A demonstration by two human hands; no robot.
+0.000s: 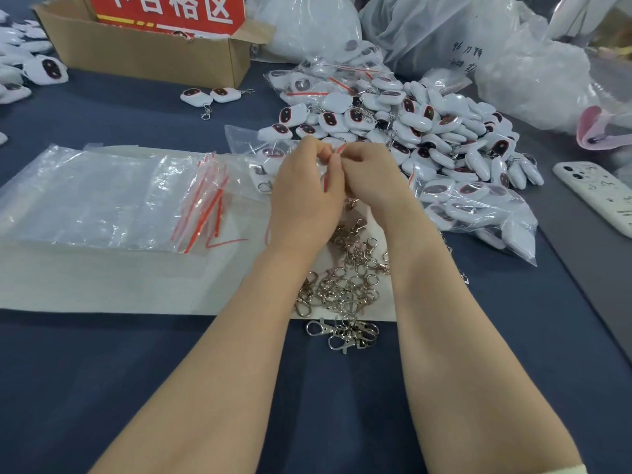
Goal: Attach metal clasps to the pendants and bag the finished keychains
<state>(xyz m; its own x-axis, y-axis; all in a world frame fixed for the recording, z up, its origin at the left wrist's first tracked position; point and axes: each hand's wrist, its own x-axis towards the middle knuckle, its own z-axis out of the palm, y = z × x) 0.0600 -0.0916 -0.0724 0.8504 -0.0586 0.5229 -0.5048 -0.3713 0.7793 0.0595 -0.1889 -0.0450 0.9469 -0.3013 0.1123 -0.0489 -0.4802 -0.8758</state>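
Observation:
My left hand (304,196) and my right hand (369,179) meet at mid-table, fingertips together, pinching the red-striped mouth of a small clear zip bag (330,176). What the bag holds is hidden by my fingers. Below my wrists lies a heap of silver metal clasps (345,285) on a white cloth (102,282). A big pile of white pendants with dark red-rimmed faces (427,131) spreads behind my hands. Bagged keychains (478,206) lie at its right front. A stack of clear zip bags with red strips (102,196) rests at the left.
A cardboard box with a red sign (154,46) stands at the back left, two keychains (208,95) in front of it. More white pendants (24,63) lie at far left. Large plastic sacks (478,39) fill the back right. A phone in a white case (598,196) lies at right.

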